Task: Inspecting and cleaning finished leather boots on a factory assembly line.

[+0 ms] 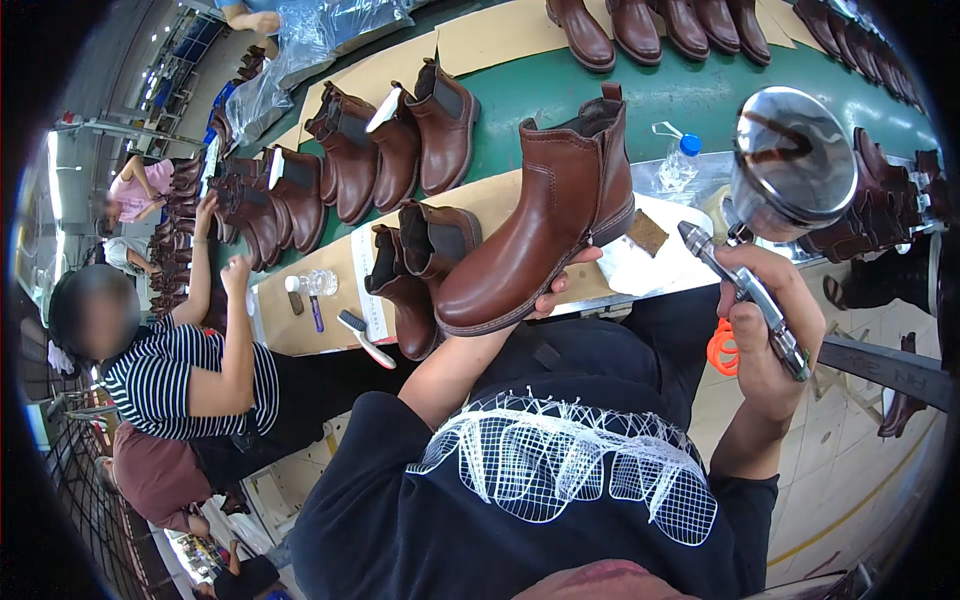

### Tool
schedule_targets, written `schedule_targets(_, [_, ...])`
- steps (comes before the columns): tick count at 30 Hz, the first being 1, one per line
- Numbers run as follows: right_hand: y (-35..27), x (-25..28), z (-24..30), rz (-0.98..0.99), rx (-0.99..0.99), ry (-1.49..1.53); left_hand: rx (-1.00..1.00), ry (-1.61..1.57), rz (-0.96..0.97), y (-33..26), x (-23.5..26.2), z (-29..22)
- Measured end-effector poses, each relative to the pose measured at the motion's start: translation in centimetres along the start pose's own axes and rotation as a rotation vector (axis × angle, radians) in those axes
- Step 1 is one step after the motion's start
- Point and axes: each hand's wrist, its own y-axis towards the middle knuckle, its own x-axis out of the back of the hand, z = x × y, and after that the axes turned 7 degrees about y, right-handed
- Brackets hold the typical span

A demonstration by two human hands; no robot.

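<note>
A glossy brown ankle boot [545,215] with a zip on its side is held up in front of me, toe toward the lower left. Under its sole my left hand [565,285] is closed, with some fingers hidden behind it. My right hand [775,325] grips a metal spray gun [748,278], its nozzle pointing up and left toward the boot, without touching it. A shiny round metal cup [795,165] sits at the gun's top. Just behind the held boot, a pair of similar boots [440,245] stands on the table.
On the green table [500,100] stand more brown boots [440,125]. Nearby are a blue-capped bottle [682,160], a brown pad [648,232], a white-handled brush [365,338] and a clear bottle [318,282]. Orange scissors [722,347] hang near my right hand. A co-worker [190,365] is at the left.
</note>
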Motion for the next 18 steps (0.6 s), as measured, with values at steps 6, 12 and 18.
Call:
schedule_targets(6, [-0.6, 0.6, -0.8, 0.126, -0.054, -0.031, -0.058, 0.132, -0.164, 0.0, 0.5, -0.3])
schedule_targets(12, [-0.4, 1.0, -1.5, 0.146, -0.082, -0.046, -0.008, 0.129, -0.156, 0.9, 0.7, -0.5])
schedule_targets(18, [1.4, 1.8, -0.6, 0.011, -0.044, 0.013, 0.057, 0.092, -0.122, 2.9, 0.2, -0.4])
